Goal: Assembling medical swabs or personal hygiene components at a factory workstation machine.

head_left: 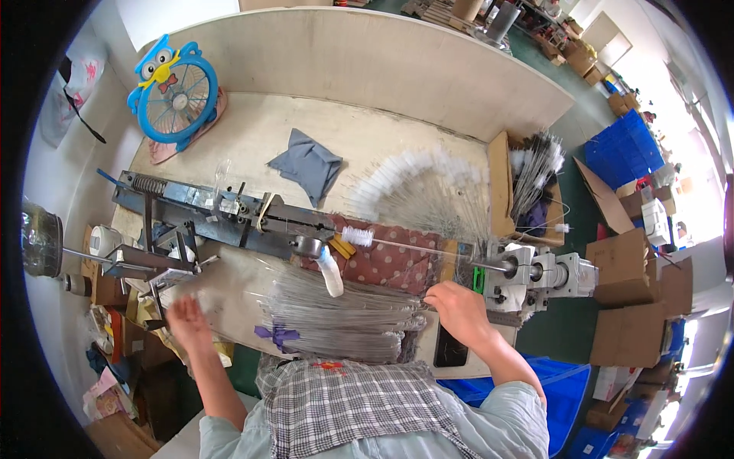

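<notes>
our left hand (189,323) curled by dark metal frame (170,275) | our right hand (460,307), fingers bent near thin wires (336,310) — we can't tell either grip | bristly white brush (357,236) on straight wire (413,246), over dotted cloth (386,269)

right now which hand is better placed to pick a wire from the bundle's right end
Probably the right hand: it is close beside that end of the wire bundle, while the left hand is beyond the other end, near the dark metal frame.

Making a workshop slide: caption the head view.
White brush between a metal rail and a spindle unit; right hand beside thin wires, left hand near a metal frame.
</notes>
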`<state>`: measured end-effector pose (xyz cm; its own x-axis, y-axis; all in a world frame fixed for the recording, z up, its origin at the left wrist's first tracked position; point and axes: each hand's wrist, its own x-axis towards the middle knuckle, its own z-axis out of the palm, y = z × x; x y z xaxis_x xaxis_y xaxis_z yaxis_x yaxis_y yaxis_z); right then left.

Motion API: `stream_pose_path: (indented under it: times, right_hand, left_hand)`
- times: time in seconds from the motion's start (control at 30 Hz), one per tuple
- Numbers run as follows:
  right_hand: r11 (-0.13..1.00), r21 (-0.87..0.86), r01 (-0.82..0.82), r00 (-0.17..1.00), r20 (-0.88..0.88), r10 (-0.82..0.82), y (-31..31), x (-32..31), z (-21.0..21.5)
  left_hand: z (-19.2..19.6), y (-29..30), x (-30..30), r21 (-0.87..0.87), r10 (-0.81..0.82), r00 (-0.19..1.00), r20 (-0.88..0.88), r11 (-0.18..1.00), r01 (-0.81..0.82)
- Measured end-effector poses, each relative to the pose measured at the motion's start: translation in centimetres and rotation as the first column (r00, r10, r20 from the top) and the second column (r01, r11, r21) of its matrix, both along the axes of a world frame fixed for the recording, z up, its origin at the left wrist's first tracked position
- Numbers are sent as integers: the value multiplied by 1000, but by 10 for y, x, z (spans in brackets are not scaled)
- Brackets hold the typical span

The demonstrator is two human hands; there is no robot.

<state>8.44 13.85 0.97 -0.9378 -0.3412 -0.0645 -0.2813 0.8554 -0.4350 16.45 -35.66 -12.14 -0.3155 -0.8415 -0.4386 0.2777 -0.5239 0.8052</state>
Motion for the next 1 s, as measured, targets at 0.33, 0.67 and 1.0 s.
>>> stream_pose_path:
  times: [0.33,0.67,1.0]
  right_hand:
    - [993,47,-110,990,-84,114,28,8,-3]
    - [966,240,-99,986,-110,129,3,-2,21]
    - [957,-147,250,894,-344,-287,39,-35,110]
  left_hand:
    - [100,254,-86,-13,-872,439,218,447,894]
    - [191,188,-88,300,-638,284,-716,86,950]
    - [157,257,-87,-340,-968,-250,-37,-223,913]
